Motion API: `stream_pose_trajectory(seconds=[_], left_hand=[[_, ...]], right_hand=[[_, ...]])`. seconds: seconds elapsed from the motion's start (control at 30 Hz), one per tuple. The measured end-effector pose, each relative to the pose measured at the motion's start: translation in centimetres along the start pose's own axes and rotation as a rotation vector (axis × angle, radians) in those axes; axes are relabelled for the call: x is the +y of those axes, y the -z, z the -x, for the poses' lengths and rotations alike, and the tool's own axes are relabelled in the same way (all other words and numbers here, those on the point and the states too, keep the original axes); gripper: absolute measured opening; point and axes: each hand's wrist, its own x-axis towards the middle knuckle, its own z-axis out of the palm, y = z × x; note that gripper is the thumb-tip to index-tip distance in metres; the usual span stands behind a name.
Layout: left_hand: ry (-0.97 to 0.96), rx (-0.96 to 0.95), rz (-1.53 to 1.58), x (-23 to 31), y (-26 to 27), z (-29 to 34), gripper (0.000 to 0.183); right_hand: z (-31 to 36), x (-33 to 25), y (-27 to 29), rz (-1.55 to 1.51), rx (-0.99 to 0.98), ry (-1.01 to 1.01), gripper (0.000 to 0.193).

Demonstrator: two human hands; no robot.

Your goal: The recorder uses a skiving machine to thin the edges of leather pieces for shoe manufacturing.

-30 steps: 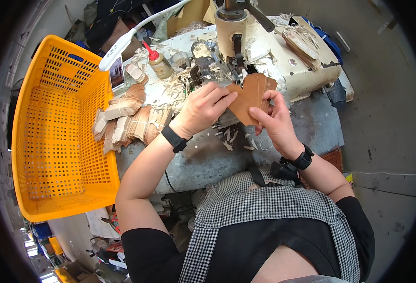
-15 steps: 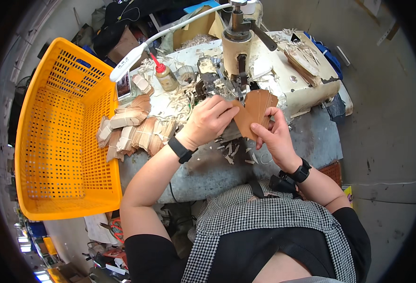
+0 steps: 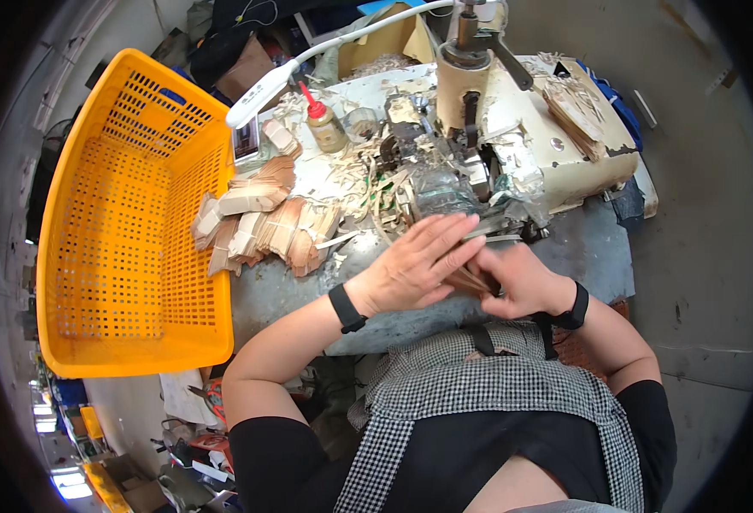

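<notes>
Close in front of my body, at the near edge of the machine bed, both my hands are at a small stack of thin brown leather-like pieces. My right hand is curled round the stack, its fingers slightly blurred. Stretched out almost straight, the fingers of my left hand lie over the pieces and hide much of them. Just beyond stands a worn cream-coloured machine with a metal post and lever. Its working area is strewn with pale trimmings.
Left of the machine lie tied bundles of brown pieces, next to a tall yellow plastic basket. A red-capped bottle and a white lamp stand behind. More pieces rest on the machine's right top.
Both hands have come back from the machine toward my body with the brown pieces. The fanned stack is now gathered and mostly covered; my left fingers have straightened. The view has shifted slightly.
</notes>
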Motion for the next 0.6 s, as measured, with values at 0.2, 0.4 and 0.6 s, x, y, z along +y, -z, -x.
stream_pose_trajectory(seconds=[0.2, 0.4, 0.6], left_hand=[[0.186, -0.245, 0.075, 1.2, -4.9, 4.3, 0.081], [0.217, -0.16, 0.05, 1.7, -7.5, 6.1, 0.06], [0.274, -0.056, 0.08, 2.2, -4.7, 4.0, 0.047]], right_hand=[[1.6, 3.1, -4.5, 0.085, -0.191, 0.09, 0.055], [2.1, 3.2, -5.0, 0.179, -0.132, 0.093, 0.056], [1.6, 2.6, -3.6, 0.168, 0.033, 0.07, 0.05]])
